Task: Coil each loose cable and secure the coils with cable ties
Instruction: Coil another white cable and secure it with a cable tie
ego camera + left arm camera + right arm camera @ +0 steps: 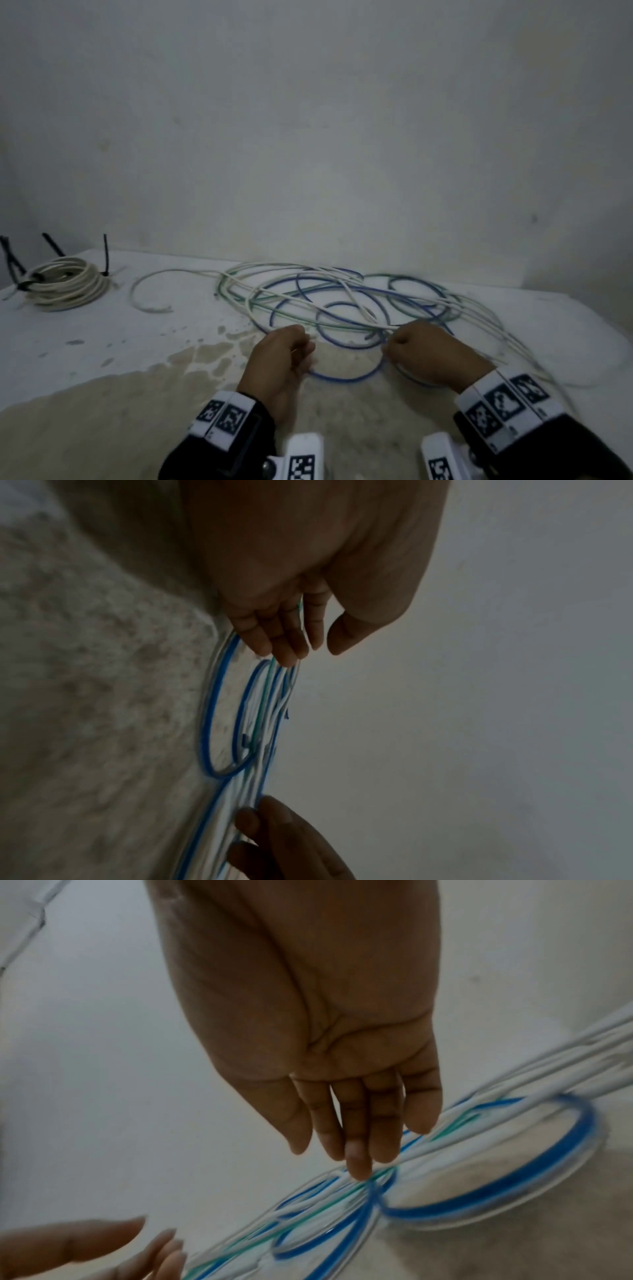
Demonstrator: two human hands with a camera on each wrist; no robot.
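A tangle of blue cable (346,378), green cable (416,276) and white cable (150,308) lies loose on the middle of the table (85,346). My left hand (303,344) hovers at the near left edge of the tangle. Its fingers (291,647) are nearly straight and touch the strands, with a green strand (262,696) running up between two of them; the thumb stands apart. My right hand (397,342) is at the near right, and its straight fingertips (358,1167) press on the crossing blue cable (514,1188) and white strands.
A white coil (65,284), bound with black cable ties (105,255), sits at the table's far left. A grey wall (308,137) rises directly behind the table. The near table surface carries a brown stain (137,411).
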